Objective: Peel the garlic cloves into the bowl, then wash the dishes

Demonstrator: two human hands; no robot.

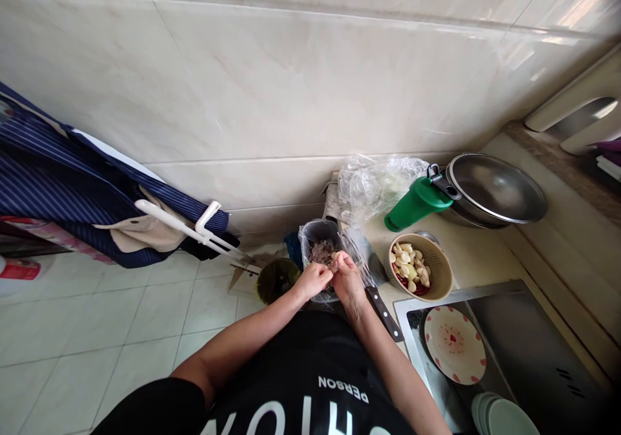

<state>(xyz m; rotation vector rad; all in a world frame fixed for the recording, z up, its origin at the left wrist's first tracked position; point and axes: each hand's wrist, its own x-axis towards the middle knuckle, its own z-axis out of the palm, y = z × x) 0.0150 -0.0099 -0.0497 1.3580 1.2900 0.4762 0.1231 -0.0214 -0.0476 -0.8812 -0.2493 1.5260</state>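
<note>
Garlic clove is our best reading of the small piece pinched directly over the lined bin; it is mostly hidden by fingertips, so we cannot be certain. Our left hand and right hand are both closed, thumbs and fingertips meeting around that piece. We judge that such a small thing needs a fingertip pinch from both sides, since a full fist would cover it.

Inside the bin lie papery, purplish-brown skins, which probably explains why our hands are above its mouth: loose bits fall straight in. A clear liner folds over the bin's rim, likely to hold the scraps together.

To the right of the bin, on the desk, a beige basket carries pale peeled cloves with something red beneath them. It sits near the bin, we suppose for a short reach from our right hand. Just right of the bin, a knife handle points towards us beside our right forearm, handy for grasping. Beyond the bin and to its right are a crumpled clear bag and a green bottle, apparently set out of the way.
</note>
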